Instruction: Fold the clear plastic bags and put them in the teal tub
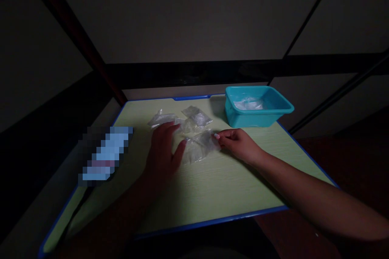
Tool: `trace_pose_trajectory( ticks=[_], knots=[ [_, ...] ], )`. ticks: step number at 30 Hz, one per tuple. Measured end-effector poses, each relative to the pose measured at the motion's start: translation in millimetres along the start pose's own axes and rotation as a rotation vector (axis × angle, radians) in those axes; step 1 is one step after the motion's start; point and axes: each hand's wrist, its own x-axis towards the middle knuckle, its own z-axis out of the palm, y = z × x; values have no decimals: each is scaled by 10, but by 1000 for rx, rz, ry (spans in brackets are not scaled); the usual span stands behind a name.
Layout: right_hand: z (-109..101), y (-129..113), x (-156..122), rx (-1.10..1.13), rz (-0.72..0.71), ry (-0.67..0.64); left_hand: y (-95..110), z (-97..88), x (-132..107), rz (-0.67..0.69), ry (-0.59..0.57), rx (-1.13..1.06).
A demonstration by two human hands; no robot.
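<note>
The front bag (pixel 197 149), clear and thin, lies near the middle of the worktop (pixel 212 198), its right corner in the right grip (pixel 240 144): thumb and forefinger are pinched together there. With so little film caught, a sharp pull could let that corner slip or stretch it.

The left grip (pixel 162 147) is loosely spread, fingers curved and thumb at the bag's left side; it appears to have hold of nothing, and whether it presses on the film I cannot tell. If it gives no hold, the bag could slide or swing round under a tug from the right.

Just beyond, toward the back edge, lie the left bag (pixel 160 119) and the back bag (pixel 197 116), with more crumpled film between. Because the layers look alike in the dim light, a second one could be dragged along unnoticed.

The basket (pixel 258 120) stands at the back right corner, clear film (pixel 249 104) inside. Its rim seems to reach past the right edge, so a knock from the right arm could tip it.

By the left edge lies a pixelated device (pixel 107 153); a sweeping left sleeve or forearm could nudge it off.
</note>
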Motion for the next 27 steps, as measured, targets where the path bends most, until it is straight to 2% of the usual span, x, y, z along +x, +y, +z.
trace_pose_trajectory(
  ticks=[3, 6, 8, 10, 13, 16, 22, 27],
  knots=[
    [9, -41, -16, -67, -18, -25, 134, 62, -93, 259, -125, 61],
    [24, -95, -36, -91, -21, -51, 251, 142, -156, 378, -322, 110],
    [28, -109, -45, -100, -15, -55, 292, 193, -183, 357, -433, 172],
    [29, -103, -50, -101, -6, -53, 299, 237, -207, 266, -505, 239],
    [30, -88, -60, -97, 10, -49, 271, 285, -240, 119, -558, 323],
    [36, -105, -88, -83, 38, -41, 251, 313, -259, 60, -562, 354],
    [40, -201, -175, -24, 16, -28, 271, 322, -272, 37, -553, 352],
    [36, -288, -216, 25, -109, -44, 274, 303, -292, 124, -572, 275]
  ],
)
